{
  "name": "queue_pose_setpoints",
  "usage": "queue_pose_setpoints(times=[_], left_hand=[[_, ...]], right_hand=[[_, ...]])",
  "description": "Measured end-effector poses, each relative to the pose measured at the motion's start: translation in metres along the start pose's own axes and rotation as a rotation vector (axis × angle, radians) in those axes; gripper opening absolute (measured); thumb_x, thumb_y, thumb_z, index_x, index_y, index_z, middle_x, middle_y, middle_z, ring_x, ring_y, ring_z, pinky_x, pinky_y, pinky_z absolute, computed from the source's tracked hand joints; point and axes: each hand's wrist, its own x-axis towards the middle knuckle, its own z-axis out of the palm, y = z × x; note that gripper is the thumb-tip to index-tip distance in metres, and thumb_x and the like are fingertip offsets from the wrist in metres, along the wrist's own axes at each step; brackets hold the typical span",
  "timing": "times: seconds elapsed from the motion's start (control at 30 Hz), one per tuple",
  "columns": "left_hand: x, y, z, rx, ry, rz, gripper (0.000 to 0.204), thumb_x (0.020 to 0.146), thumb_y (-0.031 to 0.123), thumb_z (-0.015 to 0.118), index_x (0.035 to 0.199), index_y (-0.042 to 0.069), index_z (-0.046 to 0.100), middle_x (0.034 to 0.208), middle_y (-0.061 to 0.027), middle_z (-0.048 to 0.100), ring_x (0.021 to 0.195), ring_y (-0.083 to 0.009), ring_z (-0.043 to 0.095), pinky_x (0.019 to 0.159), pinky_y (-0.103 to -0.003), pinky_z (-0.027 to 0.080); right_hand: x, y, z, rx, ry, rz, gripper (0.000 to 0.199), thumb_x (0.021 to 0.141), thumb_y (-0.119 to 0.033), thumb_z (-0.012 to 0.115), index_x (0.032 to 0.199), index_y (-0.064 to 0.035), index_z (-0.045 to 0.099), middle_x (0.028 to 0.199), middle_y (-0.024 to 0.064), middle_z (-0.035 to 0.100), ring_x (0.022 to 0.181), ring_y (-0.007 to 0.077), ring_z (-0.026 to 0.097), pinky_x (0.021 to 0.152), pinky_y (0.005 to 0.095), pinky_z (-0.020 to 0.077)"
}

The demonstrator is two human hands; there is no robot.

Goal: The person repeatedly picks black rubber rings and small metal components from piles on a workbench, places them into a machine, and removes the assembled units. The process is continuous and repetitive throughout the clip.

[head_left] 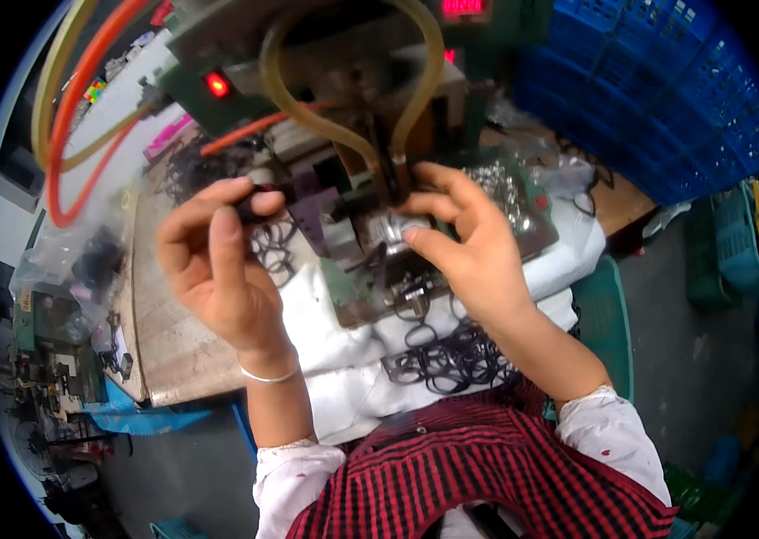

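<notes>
My left hand is raised left of a green bench machine, its fingers bent around a small dark piece that I cannot make out. Over the machine's work spot, my right hand reaches in with thumb and fingers curled. Its thumb tip touches a shiny metal fixture, and whatever lies between the fingertips is blurred. A pile of black rings rests on white cloth near my lap. Several small shiny metal parts lie on the machine's right side.
Yellowish tubing loops down over the work spot, and an orange hose arches at left. Blue crates stand at the back right. More black rings lie behind my left hand, on the wooden table. A green bin stands at right.
</notes>
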Motion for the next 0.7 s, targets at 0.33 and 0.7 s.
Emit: queue_pose_setpoints(times=[0.33,0.7], left_hand=[[-0.113,0.021,-0.082,0.433,-0.474,-0.632,0.007,0.091,0.001,0.064,0.095,-0.004,0.067,0.096,-0.0164,0.070,0.087,-0.0227,0.066,0.079,-0.032,0.052],[-0.236,-0.037,0.110,0.401,-1.436,0.252,0.020,0.080,0.015,0.061,0.096,0.006,0.069,0.094,-0.0055,0.067,0.096,-0.0208,0.060,0.082,-0.033,0.050]], right_hand=[[-0.045,0.051,-0.159,-1.336,0.307,-0.299,0.025,0.079,-0.012,0.074,0.103,-0.0050,0.072,0.096,0.0113,0.071,0.094,0.0294,0.063,0.085,0.0397,0.0499],[0.013,0.093,-0.155,-1.529,0.295,-0.390,0.015,0.075,-0.022,0.073,0.084,-0.0100,0.073,0.083,0.0055,0.069,0.088,0.0286,0.063,0.077,0.0443,0.0509]])
